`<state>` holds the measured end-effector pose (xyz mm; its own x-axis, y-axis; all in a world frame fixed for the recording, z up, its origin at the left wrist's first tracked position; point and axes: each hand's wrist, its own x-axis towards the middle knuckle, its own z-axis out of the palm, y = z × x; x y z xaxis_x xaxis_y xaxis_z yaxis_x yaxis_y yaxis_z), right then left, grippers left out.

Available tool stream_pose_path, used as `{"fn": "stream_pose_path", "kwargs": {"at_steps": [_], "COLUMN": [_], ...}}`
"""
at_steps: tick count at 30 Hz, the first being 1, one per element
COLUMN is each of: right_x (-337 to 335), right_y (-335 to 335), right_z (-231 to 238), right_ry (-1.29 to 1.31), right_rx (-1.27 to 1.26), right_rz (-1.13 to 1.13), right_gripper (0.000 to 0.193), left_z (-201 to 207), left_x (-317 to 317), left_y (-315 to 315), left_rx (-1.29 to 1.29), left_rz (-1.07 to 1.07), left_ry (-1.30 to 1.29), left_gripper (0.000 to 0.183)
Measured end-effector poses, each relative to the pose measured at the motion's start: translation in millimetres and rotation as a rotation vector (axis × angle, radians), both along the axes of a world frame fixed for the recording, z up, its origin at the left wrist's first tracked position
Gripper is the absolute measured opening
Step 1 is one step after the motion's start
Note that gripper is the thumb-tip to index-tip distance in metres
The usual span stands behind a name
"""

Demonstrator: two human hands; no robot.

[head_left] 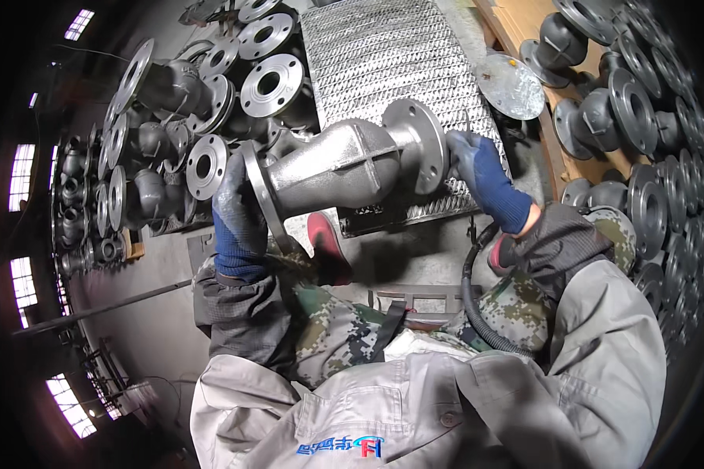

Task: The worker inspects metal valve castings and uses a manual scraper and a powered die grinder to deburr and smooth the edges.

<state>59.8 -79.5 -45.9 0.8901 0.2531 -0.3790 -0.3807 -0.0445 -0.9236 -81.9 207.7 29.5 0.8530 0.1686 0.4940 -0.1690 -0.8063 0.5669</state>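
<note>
A grey cast-metal valve body (332, 164) with a round flange at each end is held between my two gloved hands, lying crosswise over my lap and the near edge of a ribbed metal worktop (391, 62). My left hand (236, 211), in a blue glove with a dark palm, grips the larger left flange; its fingers are partly behind the rim. On the other side my right hand (485, 176) has its fingers closed at the rim of the right flange (418, 148). The valve's underside is hidden.
Stacked flanged valve bodies (152, 141) crowd the left, with more rows (626, 117) on the right beside a wooden board (524, 47). A round metal plate (511, 84) lies at the worktop's right edge. A black corrugated hose (471, 293) runs by my right leg.
</note>
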Motion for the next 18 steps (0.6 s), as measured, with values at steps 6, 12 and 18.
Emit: {"fn": "stream_pose_path", "kwargs": {"at_steps": [6, 12, 18], "right_x": [-19.0, -2.8, 36.4], "right_y": [-2.5, -5.3, -3.5], "right_z": [-9.3, -15.6, -16.7], "right_ry": [-0.034, -0.011, 0.085], "right_rx": [-0.134, -0.013, 0.402], "right_rz": [0.005, -0.028, -0.053], "right_gripper": [0.03, 0.028, 0.037], "left_z": [-2.9, -0.9, 3.7], "left_x": [-6.0, 7.1, 31.1], "left_y": [6.4, 8.1, 6.9], "left_rx": [-0.737, -1.312, -0.595], "left_rz": [0.096, 0.134, -0.077], "left_ry": [0.217, 0.138, -0.089], "left_gripper": [0.045, 0.038, 0.041]}}
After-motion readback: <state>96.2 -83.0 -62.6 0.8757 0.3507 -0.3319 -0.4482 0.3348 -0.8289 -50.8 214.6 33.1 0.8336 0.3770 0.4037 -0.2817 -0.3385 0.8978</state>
